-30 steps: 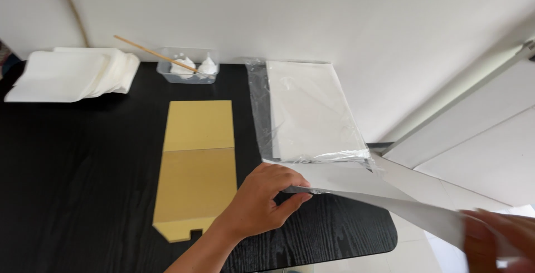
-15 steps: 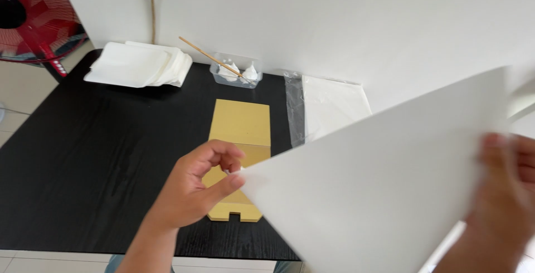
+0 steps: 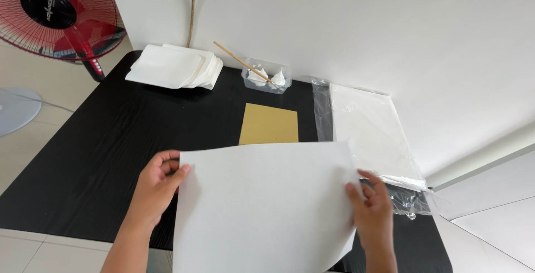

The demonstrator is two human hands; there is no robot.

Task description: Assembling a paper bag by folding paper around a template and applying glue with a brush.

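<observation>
A large white paper sheet is held flat over the near part of the black table. My left hand grips its upper left corner. My right hand pinches its right edge. Under the sheet lies a tan cardboard piece, with only its far part showing. To the right, a stack of white paper in a clear plastic wrapper lies along the table's right side.
A pile of folded white sheets sits at the far left corner. A small clear tub with white paste and a wooden stick stands by the wall. A red standing fan is on the floor at left.
The sheet, pulled out from the wrapped stack, has swung from the right to lie over the cardboard. My left hand has taken its left corner. The view has shifted left.
</observation>
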